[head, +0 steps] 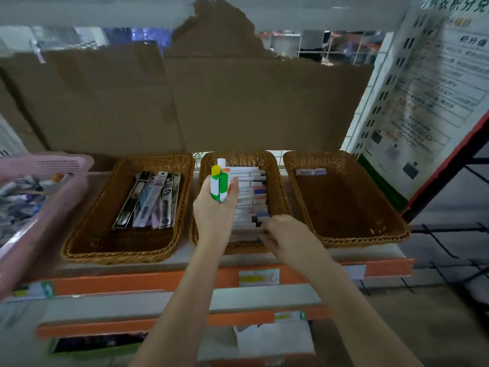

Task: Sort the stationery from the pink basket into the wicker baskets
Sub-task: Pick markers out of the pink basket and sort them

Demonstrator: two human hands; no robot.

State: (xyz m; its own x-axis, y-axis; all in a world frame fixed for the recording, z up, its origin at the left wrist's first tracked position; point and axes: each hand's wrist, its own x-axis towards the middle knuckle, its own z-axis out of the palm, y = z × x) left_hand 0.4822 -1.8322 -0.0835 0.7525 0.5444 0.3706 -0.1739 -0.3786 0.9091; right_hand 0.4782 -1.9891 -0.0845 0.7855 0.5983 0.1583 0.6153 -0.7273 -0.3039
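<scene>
Head view: left hand clasping green-white boxes above middle wicker basket, right hand pinching its stacked boxes

Pink basket, brown woven wicker baskets, green-and-white boxes with yellow and orange ends.

The one head-worn camera looked forward and down, close over the shelf and its front edge.

Bare forearms and hands — no sleeves, no jewellery.
</scene>
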